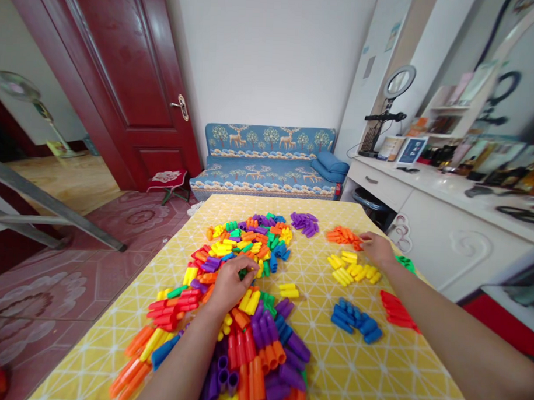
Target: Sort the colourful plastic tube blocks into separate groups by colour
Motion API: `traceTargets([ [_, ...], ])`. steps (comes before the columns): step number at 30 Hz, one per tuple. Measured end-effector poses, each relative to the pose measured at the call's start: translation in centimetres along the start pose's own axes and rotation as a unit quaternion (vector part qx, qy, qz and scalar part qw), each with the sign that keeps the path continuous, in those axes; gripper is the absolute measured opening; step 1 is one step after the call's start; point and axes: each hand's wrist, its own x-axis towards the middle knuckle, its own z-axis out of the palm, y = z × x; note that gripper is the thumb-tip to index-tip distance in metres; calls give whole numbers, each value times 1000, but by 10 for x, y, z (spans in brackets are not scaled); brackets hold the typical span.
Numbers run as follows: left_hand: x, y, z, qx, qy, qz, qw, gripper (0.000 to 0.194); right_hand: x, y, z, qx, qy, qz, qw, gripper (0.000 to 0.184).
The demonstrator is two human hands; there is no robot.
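My left hand (234, 282) is over a large mixed pile of coloured plastic tube-shaped pieces (249, 336), its fingers curled in. A bit of green shows within the curl; whether it is held is unclear. At the far right, my right hand (377, 249) has its fingertips closed at the edge of a group of orange plastic pieces (341, 236), on an orange piece. Nearest to it lie yellow pieces (355, 269). Blue pieces (355, 320), red pieces (397, 311), green pieces (405, 263) and purple pieces (305, 223) form separate groups.
A yellow patterned cloth (314, 365) covers the table. Two yellow pieces (289, 290) lie together beside the mixed pile. Beyond the table stands a blue sofa (268, 165). To the right is a white dresser (450, 224); a small stool (168, 180) stands left of the sofa.
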Motion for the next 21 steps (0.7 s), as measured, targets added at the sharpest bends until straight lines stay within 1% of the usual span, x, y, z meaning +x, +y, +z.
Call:
traceTargets([
  [3,0,-2,1,-1,0,2,1000,14,1,-2,-3,-31,5,-12,999,31],
  [8,1,-4,1,3,1,2,1000,15,-6,-15,-1,-70,-33,1,997,15],
  [12,1,-2,0,6,-2,-1,1000,16,-13,-28,-2,-62,-57,4,996,18],
  [15,1,0,0,9,2,0,1000,16,-19,-40,-8,-51,-49,16,997,19],
  [18,0,-1,1,12,11,-2,1000,14,-32,-63,-13,-20,-22,9,1000,27],
  [19,0,-2,1,13,15,-5,1000,14,-39,-74,-14,-2,-16,-5,1000,30],
  [21,-1,-4,2,15,25,-15,999,13,-61,-102,-14,69,-14,-57,996,31],
])
